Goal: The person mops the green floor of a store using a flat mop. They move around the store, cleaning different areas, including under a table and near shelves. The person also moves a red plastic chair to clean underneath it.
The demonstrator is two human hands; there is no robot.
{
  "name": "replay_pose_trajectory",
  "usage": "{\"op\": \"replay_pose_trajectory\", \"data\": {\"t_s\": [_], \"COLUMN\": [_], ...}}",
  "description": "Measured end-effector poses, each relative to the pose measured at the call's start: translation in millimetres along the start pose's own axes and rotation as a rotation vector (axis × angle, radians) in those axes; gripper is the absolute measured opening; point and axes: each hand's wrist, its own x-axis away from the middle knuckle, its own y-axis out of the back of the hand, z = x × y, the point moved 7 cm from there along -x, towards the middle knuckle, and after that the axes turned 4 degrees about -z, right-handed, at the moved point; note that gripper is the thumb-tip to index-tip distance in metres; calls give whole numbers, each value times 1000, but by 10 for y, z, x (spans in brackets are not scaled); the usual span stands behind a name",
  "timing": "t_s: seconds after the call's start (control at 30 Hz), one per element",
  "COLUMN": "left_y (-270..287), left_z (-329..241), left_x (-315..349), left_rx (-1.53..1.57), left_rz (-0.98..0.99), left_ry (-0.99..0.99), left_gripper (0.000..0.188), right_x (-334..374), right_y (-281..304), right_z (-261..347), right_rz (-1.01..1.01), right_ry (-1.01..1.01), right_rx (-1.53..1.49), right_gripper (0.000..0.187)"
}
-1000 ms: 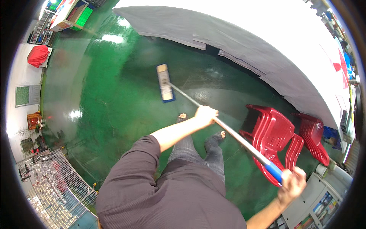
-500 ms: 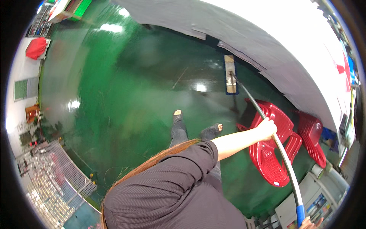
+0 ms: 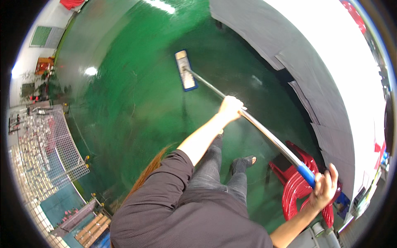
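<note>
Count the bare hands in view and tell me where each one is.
2. The left hand grips the metal mop pole partway along; the right hand is at the upper end of the blue grip, fingers extended. No other hands show.

Blue-edged mop head [image 3: 186, 71], green floor [image 3: 120, 107]

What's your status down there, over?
Left hand gripping mop pole; right hand at its blue end. Mop head on green floor. Red chairs at right, away from mop head.
</note>
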Motion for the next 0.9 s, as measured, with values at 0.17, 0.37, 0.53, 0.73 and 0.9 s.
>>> {"op": "replay_pose_trajectory", "data": {"t_s": [0.17, 0.37, 0.53, 0.73, 0.9], "left_y": [413, 589, 174, -606, -987], "left_z": [1514, 1830, 522, -2526, -4257], "left_x": [1131, 1971, 1575, 1008, 721], "left_rx": [-310, -370, -300, -20, 159], "left_rz": [273, 405, 536, 601, 552], "left_ry": [391, 563, 467, -55, -166], "left_gripper": [12, 19, 18, 14, 15], "right_x": [24, 633, 607, 1071, 1632], "right_y": [-1957, -2388, -976, 2006, 3376], "right_z": [-34, -184, -13, 639, 1085], "right_rz": [199, 351, 214, -140, -307], "right_ry": [-339, -451, -396, -175, 95], "right_rx": [-241, -410, -296, -90, -36], "right_gripper": [18, 19, 21, 19, 26]}}
